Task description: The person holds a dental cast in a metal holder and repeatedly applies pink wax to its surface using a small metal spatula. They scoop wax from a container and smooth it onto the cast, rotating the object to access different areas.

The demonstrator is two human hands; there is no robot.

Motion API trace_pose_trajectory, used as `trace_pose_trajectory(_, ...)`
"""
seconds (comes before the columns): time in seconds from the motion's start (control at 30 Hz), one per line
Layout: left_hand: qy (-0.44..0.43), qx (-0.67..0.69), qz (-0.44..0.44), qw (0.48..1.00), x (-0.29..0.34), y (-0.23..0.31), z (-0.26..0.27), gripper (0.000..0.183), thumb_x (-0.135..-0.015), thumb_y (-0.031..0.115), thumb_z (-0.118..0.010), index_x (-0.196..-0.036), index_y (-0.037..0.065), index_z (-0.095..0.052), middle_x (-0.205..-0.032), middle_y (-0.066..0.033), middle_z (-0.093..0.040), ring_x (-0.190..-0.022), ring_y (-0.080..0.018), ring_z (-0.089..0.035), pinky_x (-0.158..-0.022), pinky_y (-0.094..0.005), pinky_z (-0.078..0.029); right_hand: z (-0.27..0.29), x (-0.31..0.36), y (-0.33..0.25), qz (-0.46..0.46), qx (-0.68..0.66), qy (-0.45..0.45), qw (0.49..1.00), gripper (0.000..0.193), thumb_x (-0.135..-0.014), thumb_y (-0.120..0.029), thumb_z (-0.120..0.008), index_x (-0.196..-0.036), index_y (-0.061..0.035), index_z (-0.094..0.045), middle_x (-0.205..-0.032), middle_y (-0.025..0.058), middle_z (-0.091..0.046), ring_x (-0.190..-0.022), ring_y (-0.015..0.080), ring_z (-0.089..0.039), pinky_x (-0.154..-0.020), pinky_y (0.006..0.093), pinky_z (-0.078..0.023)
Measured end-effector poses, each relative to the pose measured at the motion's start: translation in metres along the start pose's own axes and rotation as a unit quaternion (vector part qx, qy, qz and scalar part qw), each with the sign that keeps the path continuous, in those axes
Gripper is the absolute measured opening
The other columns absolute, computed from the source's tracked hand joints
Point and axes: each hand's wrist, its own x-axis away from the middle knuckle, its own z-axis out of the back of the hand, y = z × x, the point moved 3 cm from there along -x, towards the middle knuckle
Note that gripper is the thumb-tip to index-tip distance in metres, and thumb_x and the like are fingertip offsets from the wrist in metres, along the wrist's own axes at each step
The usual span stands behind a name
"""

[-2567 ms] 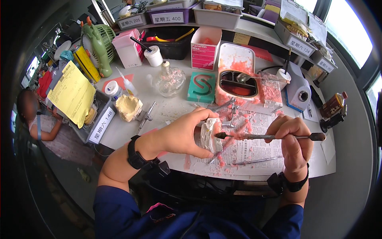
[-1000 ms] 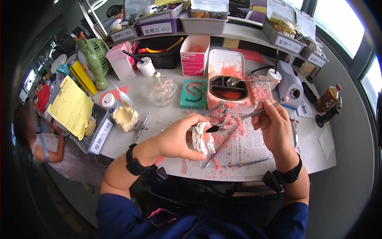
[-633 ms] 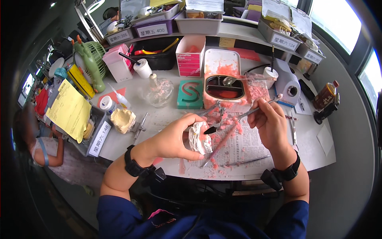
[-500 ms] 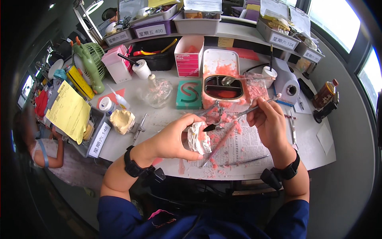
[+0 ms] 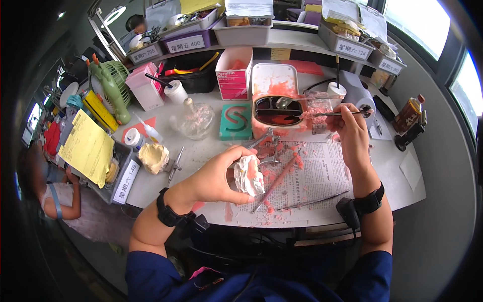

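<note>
Plaster teeth model (image 5: 249,177), white with some pink on it, is in your left hand (image 5: 214,176), in front of you, over the surface (image 5: 385,173). Your left grip is curved and partly open, just as wide as the model, with your thumb on the near side and your fingers on the far side. Your right hand (image 5: 355,132) is up higher, and its grip is pinched closed on a thin metal tool (image 5: 331,114). The left part of the tool is over a pink, messy block (image 5: 317,104), but you cannot tell from here if they touch. Left of that block is the wax pot (image 5: 261,131), with dark and red stuff inside and a spoon (image 5: 283,102) lying across it. A green block (image 5: 225,123) with a curvy pink line is next to the pot. Near you, pink crumbs (image 5: 298,159), a pink stick (image 5: 276,184) and another metal tool (image 5: 324,199) lie on the newspaper (image 5: 324,168). Over on your left, a cream plaster model (image 5: 153,157) sits beside a small metal piece (image 5: 175,165)
</note>
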Motion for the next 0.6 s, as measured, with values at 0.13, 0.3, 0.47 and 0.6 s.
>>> trace_pose_trajectory(0.13, 0.000, -0.012, -0.003, 1.000, 0.000, -0.002, 0.001, 0.071, -0.060, 0.007, -0.087, -0.120, 0.002, -0.050, -0.139, -0.0139, -0.041, -0.121, -0.0142, -0.044, -0.103, -0.0294, -0.036, 0.003, -0.004, 0.006, -0.026, 0.018, -0.010, 0.999, 0.025, -0.101, -0.023, -0.043, -0.098, -0.0012, -0.055, -0.081, 0.0083, -0.064, -0.070, 0.0133, -0.059, -0.068, 0.0255, -0.046)
trace_pose_trajectory(0.3, 0.003, 0.015, 0.018, 1.000, 0.001, 0.000, 0.000, 0.072, -0.060, 0.007, -0.086, -0.121, 0.002, -0.049, -0.139, -0.0140, -0.041, -0.122, -0.0138, -0.044, -0.103, -0.0290, -0.036, -0.008, 0.006, -0.013, -0.003, -0.077, 0.001, 0.997, 0.025, -0.101, -0.022, -0.042, -0.096, -0.0005, -0.055, -0.078, 0.0105, -0.063, -0.068, 0.0159, -0.058, -0.066, 0.0270, -0.046)
trace_pose_trajectory(0.47, -0.008, 0.015, 0.058, 0.998, 0.001, -0.001, 0.001, 0.074, -0.060, 0.006, -0.086, -0.123, 0.001, -0.047, -0.137, -0.0121, -0.043, -0.120, -0.0134, -0.046, -0.102, -0.0286, -0.037, -0.036, 0.030, -0.020, -0.092, -0.158, -0.088, 0.979, 0.026, -0.101, -0.021, -0.043, -0.093, 0.0004, -0.056, -0.073, 0.0130, -0.062, -0.064, 0.0180, -0.058, -0.061, 0.0292, -0.046)
trace_pose_trajectory(0.6, 0.005, -0.011, 0.023, 1.000, 0.001, -0.003, 0.002, 0.075, -0.060, 0.006, -0.086, -0.124, 0.000, -0.046, -0.136, -0.0102, -0.044, -0.118, -0.0133, -0.046, -0.101, -0.0286, -0.038, -0.042, 0.036, -0.018, -0.116, -0.131, -0.103, 0.979, 0.027, -0.101, -0.021, -0.043, -0.093, 0.0008, -0.056, -0.073, 0.0124, -0.063, -0.064, 0.0179, -0.059, -0.061, 0.0289, -0.047)
